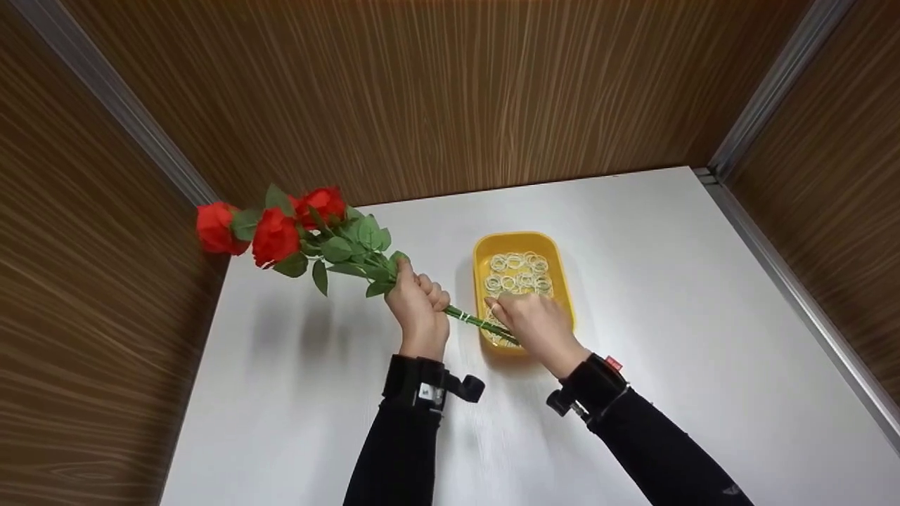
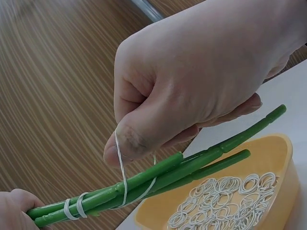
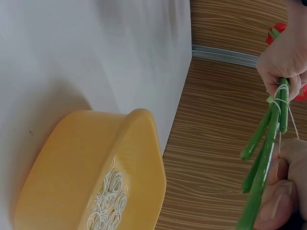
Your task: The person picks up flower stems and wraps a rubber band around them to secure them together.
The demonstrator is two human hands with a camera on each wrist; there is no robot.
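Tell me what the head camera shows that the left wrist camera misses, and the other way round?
Only the head view shows the red roses with their leaves, the white table and both sleeves. Only the left wrist view shows the rubber band stretched from the right hand around the green stems, with loops already wound near the left hand. Both show the stems, both hands, and the yellow tray of rubber bands.

Bright even overhead light, soft shadows, mild edge distortion
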